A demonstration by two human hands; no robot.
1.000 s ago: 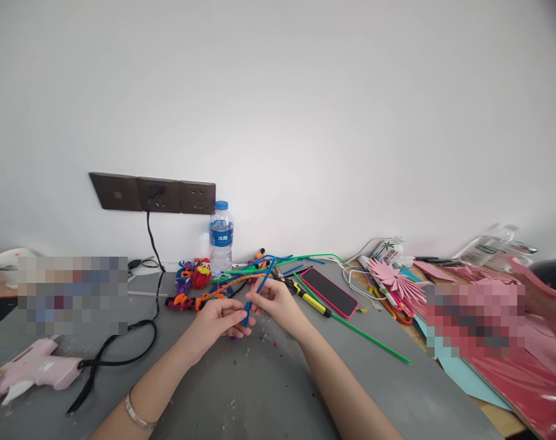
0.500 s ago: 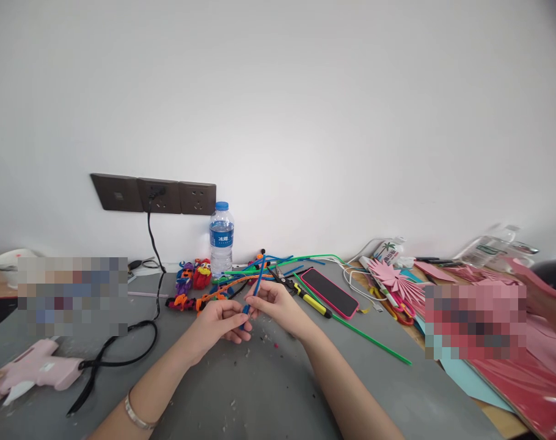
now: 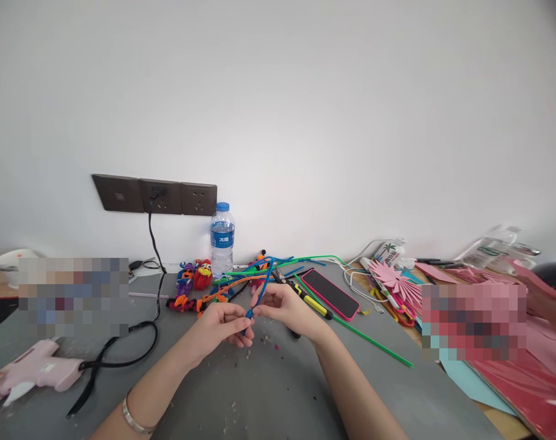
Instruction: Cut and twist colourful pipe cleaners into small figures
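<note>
A blue pipe cleaner (image 3: 265, 282) runs up from between my two hands, its lower end wound into a small dark-blue bundle. My left hand (image 3: 229, 324) pinches that wound part between thumb and fingers. Close beside it, my right hand (image 3: 280, 308) grips the pipe cleaner just above the bundle, with the free length rising past the fingertips. Just behind the hands lie loose blue, green and orange pipe cleaners and yellow-and-black handled pliers (image 3: 312, 299), partly covered by my right hand. Small fuzzy figures, one purple (image 3: 185, 278) and one red (image 3: 203, 274), stand to the left.
A water bottle (image 3: 222, 241) stands against the wall. A pink-cased phone (image 3: 330, 293) and a long green pipe cleaner (image 3: 374, 339) lie right. A pink glue gun (image 3: 44, 370) with a black cord is at left. Pink paper and another person's hand (image 3: 546, 305) are far right.
The free length of the blue pipe cleaner has tilted right and now bends over at its top. My right hand has shifted slightly right; my left hand stays nearly in place.
</note>
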